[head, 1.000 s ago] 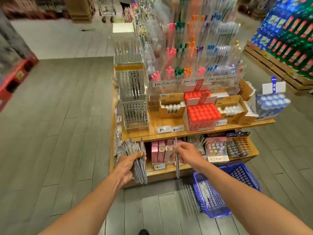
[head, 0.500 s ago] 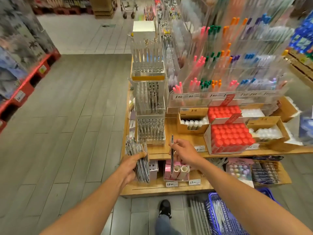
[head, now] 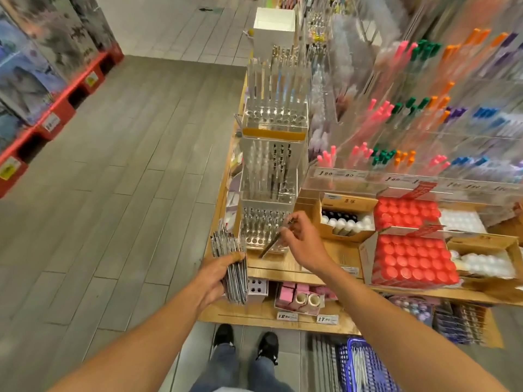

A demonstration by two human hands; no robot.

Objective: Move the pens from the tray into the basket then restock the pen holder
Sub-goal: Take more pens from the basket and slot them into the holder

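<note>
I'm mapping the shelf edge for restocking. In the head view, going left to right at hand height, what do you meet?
Bundle of pens gripped in the left hand → clear pen holder → single pen pinched by the right hand → box of white-capped bottles → red-capped box.

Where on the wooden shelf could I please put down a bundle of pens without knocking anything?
Bare wood shows on the top shelf between the clear pen holder and the red-capped box, though the right hand with one pen works there. The lower shelf is bare under the left hand gripping the pen bundle. Elsewhere it is crowded.
</note>
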